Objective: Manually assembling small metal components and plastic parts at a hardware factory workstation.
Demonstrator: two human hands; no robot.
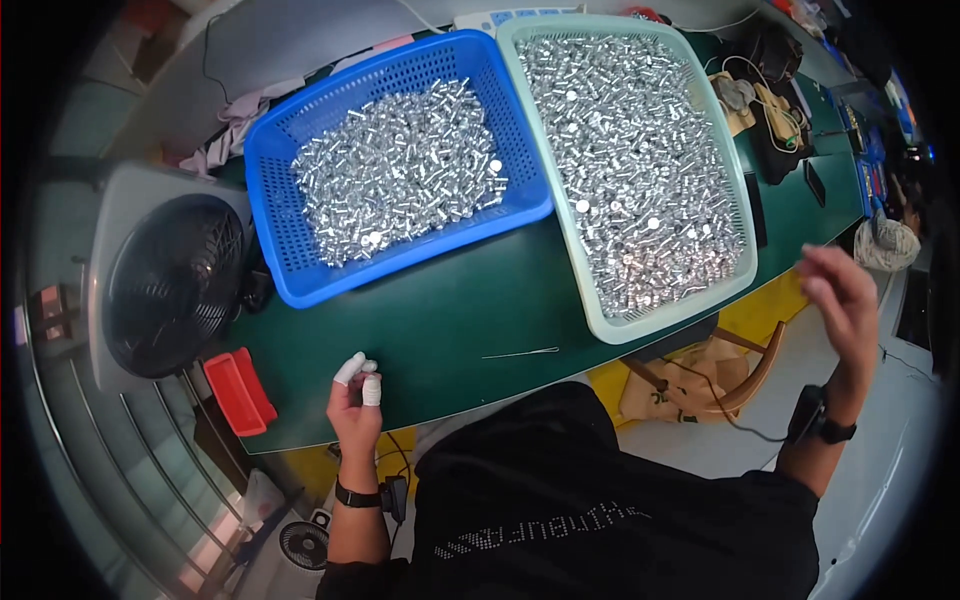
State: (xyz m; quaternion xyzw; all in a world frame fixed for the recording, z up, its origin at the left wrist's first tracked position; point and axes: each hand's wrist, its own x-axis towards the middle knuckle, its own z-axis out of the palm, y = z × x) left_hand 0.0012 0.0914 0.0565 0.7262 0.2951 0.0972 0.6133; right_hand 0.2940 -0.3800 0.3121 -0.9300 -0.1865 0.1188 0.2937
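Above the near left of the green table [430,325], my left hand [355,405] has its fingers curled close to the thumb, white tape wrapped on the tips. Whatever may be between them is too small to make out. My right hand [845,300] is raised past the table's right end, fingers apart and slightly blurred, with nothing visible in it. A thin looped wire [520,353] lies on the table between the hands. Farther back stand a blue plastic basket [400,270] and a pale green basket [575,250], both holding many small silvery metal parts [640,150].
A small red tray [240,392] sits at the table's left corner, beside a large fan [170,285]. A phone [815,183] and cables lie at the right end. A wooden chair [765,370] and a brown bag [690,385] are below the right edge.
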